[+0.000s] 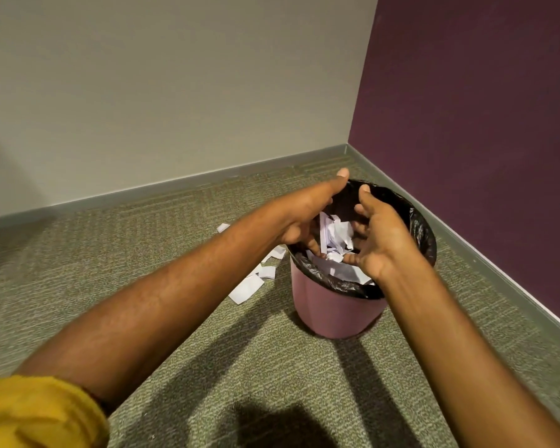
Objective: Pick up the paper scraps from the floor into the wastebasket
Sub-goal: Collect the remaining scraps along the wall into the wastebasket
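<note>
A pink wastebasket with a black liner stands on the carpet near the room's corner. White paper scraps sit loosely between my two hands above its mouth, and more paper lies inside. My left hand and my right hand hover over the opening, fingers spread, palms facing each other. Several white scraps lie on the floor just left of the basket, partly hidden behind my left forearm.
Green patterned carpet runs to a beige wall behind and a purple wall on the right, both with a grey baseboard. The basket sits close to the corner. A yellow sleeve shows at bottom left.
</note>
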